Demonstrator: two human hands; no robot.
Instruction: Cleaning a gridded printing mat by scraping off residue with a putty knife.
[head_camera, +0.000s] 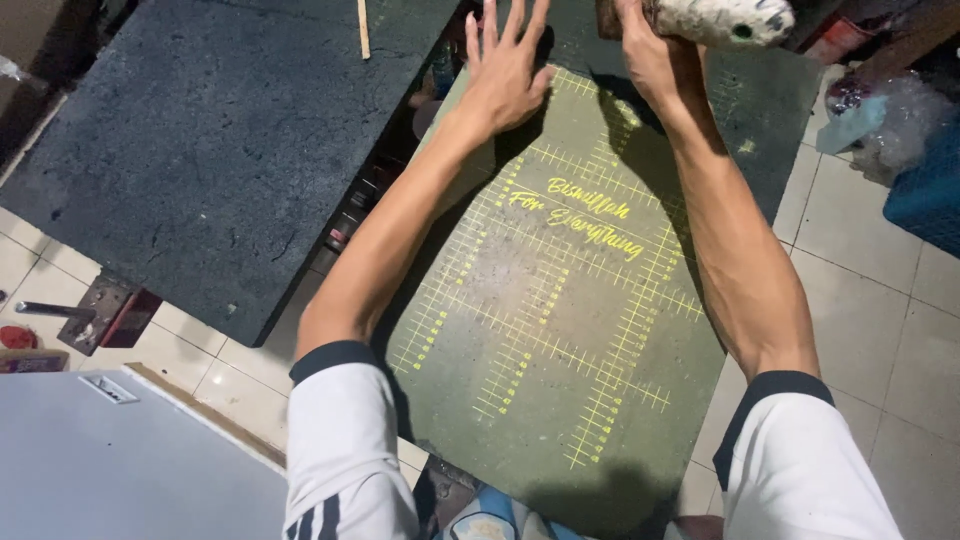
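Flat olive-green rectangular board with yellow ruled grid lines and yellow script (560, 330) is lying tilted across the centre of the view, over a pale tiled floor (860, 260), its far end reaching the top of the frame.

Left hand (503, 70) is pressing palm-down on the board's far left corner, fingers spread and extended flat, nothing held in it.

Right hand (650, 50) is sitting at the board's far end, just right of the left hand, fingers curling around the handle end of a paint-crusted whitish roller (722, 20); the grip itself is partly cut off by the frame edge. The roller is lying at the top edge, beyond the board.

Both forearms are stretching out over the board; white sleeves with dark cuffs (335, 420) are showing at the bottom.

Left of the board, a dark grey rough-surfaced slab (200, 140) is lying just beside it, with a narrow gap between. A thin wooden stick (363, 28) is resting on that slab near the top. Crumpled clear plastic (880, 120) is lying at the right, near a blue crate (930, 200).
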